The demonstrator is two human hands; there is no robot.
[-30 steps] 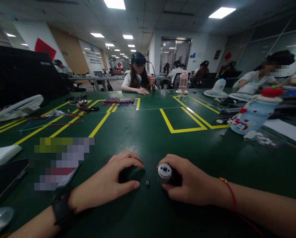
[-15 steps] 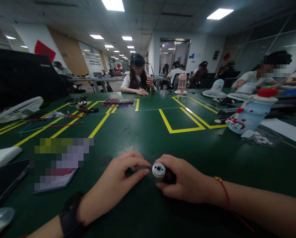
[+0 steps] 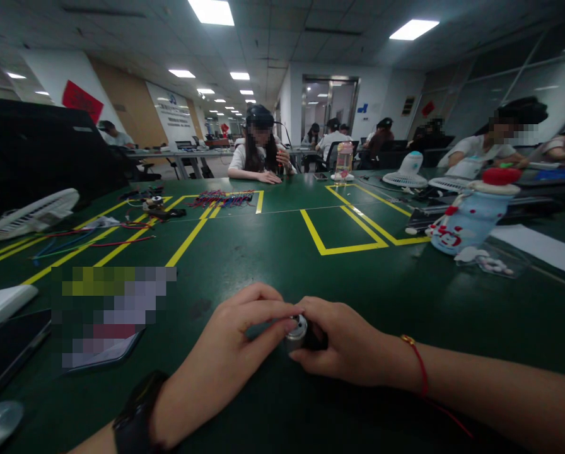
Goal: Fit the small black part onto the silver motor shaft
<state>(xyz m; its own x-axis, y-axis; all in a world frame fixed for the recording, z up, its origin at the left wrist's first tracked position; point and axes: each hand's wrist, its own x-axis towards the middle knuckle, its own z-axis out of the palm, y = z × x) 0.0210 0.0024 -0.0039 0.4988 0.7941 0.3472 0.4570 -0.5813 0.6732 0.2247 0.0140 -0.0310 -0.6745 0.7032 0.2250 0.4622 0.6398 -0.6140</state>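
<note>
My right hand [image 3: 342, 340] is closed around a small silver metal cylinder [image 3: 296, 340], which looks like a small motor with a round end face turned up. Fingertips of my left hand [image 3: 251, 331] are pinched together over that end face and cover much of it. Whatever the left fingers pinch, if anything, is too small or hidden to make out. Both hands are just above the green table [image 3: 244, 265] near its front edge.
To the left lie a blurred-out phone-like slab [image 3: 116, 315], a white fan [image 3: 31, 214] and loose coloured wires [image 3: 98, 239]. A light-blue bottle [image 3: 471, 217] stands at the right. Across the table sits a person [image 3: 258, 154]; yellow tape [image 3: 353, 249] marks the tabletop.
My left fingertips have moved right from beside the cylinder onto its end face. The right hand still holds the cylinder, which has tilted slightly and shifted a little left in view.
</note>
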